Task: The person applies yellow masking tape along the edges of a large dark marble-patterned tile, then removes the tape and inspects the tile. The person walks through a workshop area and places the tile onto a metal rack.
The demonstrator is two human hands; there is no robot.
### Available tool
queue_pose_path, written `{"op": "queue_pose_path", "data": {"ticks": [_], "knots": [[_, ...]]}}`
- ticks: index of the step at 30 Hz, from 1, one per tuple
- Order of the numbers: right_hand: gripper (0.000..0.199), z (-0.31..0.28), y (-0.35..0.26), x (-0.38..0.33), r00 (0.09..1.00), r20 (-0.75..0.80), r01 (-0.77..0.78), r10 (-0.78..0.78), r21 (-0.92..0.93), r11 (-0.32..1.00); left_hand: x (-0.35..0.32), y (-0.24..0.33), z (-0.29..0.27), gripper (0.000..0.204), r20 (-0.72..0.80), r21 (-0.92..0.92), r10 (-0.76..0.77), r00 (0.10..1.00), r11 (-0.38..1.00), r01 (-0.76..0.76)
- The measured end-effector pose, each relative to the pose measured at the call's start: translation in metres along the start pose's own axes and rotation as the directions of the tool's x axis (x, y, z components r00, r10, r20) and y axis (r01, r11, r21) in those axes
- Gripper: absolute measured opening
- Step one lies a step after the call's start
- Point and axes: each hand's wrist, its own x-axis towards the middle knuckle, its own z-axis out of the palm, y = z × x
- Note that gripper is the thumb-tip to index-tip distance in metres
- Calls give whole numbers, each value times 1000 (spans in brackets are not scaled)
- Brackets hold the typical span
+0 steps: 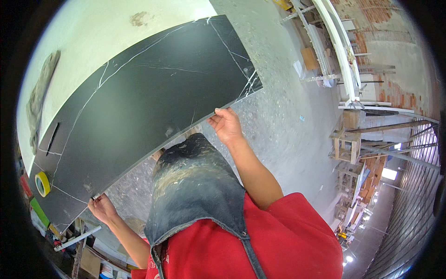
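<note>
A large black slab with white veins lies across a pale work surface in front of me. My right hand is closed at its near edge, thumb up by the rim and fingers curled at the side. Farther left along that same edge, my left hand pinches near the slab's corner end; a tiny bit of something shows at its fingertips, too small to name. Between both hands runs a thin pale line along the edge. A yellow tape roll and a thin dark pen-like tool rest on the slab's left part.
A crumpled grey cloth lies on the pale work surface at the left. Wooden stands and a white frame rack stand to the right on the grey floor. Clutter sits below the slab's left end.
</note>
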Motion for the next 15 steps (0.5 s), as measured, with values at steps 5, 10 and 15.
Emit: {"op": "queue_pose_path", "data": {"ticks": [5,10,15], "knots": [[21,-10,-27,8,1000,25,18,-19,37,999,-31,-35,36,14,6,-60,-39,999,997,39],[23,-35,-57,24,994,82,73,-75,25,997,-46,-66,70,15,-5,-73,-68,998,995,68],[21,-43,-78,37,994,80,73,-72,-7,997,-38,-70,30,10,117,-86,-97,988,991,107]]}}
